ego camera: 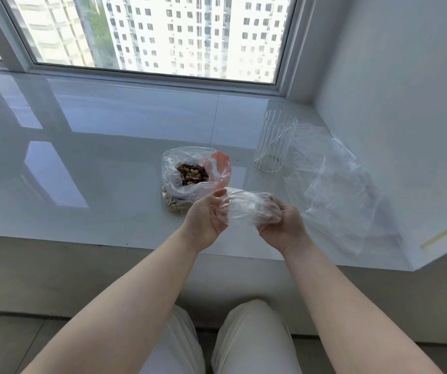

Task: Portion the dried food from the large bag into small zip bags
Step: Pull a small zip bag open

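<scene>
Both hands hold a small zip bag (246,207) above the sill's (95,163) front edge: left hand (208,215) and right hand (279,222) fingers curl into its film, probably to spread its mouth. The large bag (192,171) of dried food (192,174) rests open-topped just behind, near mid-sill, within reach for filling.

No text, label, brand, number or sign can be read anywhere in the head view.
</scene>
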